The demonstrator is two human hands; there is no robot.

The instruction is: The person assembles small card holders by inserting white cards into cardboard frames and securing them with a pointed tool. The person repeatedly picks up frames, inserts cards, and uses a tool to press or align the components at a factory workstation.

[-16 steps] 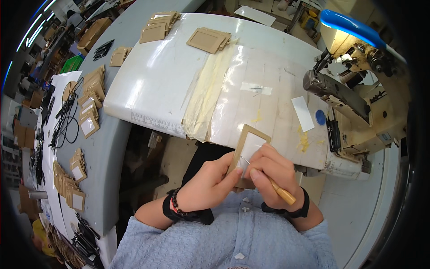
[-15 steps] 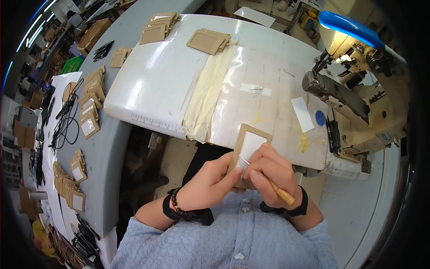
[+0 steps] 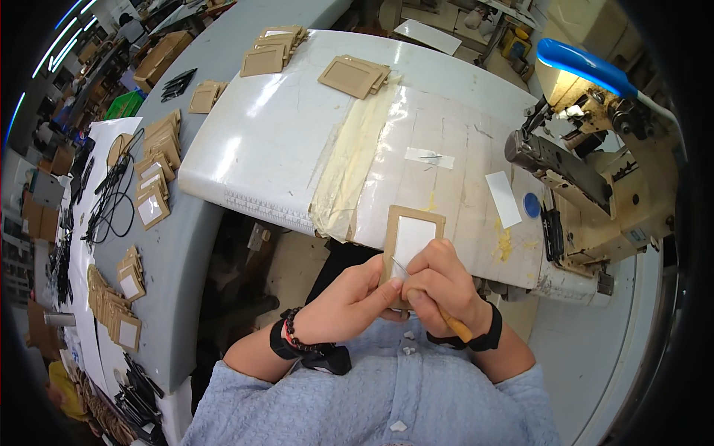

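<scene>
Close to my body, over the near edge of the worktable, is a tan card holder point(image 3: 392, 236) with a white window panel point(image 3: 414, 239). My left hand point(image 3: 355, 299) is closed on its lower left side, thumb on the front. In my right hand point(image 3: 446, 286) I grip an awl with a wooden handle point(image 3: 457, 328). Its thin metal tip point(image 3: 399, 264) lies against the white panel near the left inner edge of the tan frame. My right fingers cover the lower right part of the holder.
A sewing machine point(image 3: 573, 171) with a blue lamp point(image 3: 584, 65) stands at the right. Stacked tan holders point(image 3: 352, 76) lie at the table's far side, and more point(image 3: 152, 209) line the grey bench at left. A white strip point(image 3: 503, 199) and blue disc point(image 3: 532, 204) lie near the machine.
The holder has turned slightly more upright. My right hand and the awl have shifted a little left, the handle's end now lower in my grip. My left hand keeps its hold.
</scene>
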